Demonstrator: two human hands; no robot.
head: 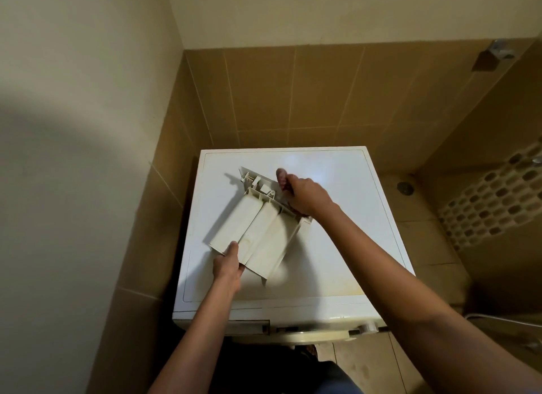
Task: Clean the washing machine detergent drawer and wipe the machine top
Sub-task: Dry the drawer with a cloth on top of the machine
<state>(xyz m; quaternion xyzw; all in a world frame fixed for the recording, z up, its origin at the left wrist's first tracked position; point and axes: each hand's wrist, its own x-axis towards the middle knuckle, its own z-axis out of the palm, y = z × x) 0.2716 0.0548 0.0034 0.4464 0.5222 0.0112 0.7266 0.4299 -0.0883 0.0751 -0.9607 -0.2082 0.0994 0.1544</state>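
**Head view: drawer cleaning in hand, top not yet wiped**

Head view: the detergent drawer (258, 226) is seen out of the machine and held over the machine top (337, 232), left of its centre. Its long axis runs from 7 o'clock to 1 o'clock, with the front panel at the far end. Whether it rests flat on the top cannot be told.

The near end is gripped by the left hand (227, 264), fingers curled round the edge. At the front-panel end, a reddish item (282, 179) is clasped in the right hand (306, 195) and pressed against the drawer. It cannot be told whether the item is a cloth or a brush. At 6 o'clock the empty drawer slot (249, 325) is seen in the machine front.

The drawer-cleaning step is judged to be in hand. For the next move, the drawer needs to be steadied while the panel corners and compartments are worked. After that the drawer is to be refitted and the top wiped.
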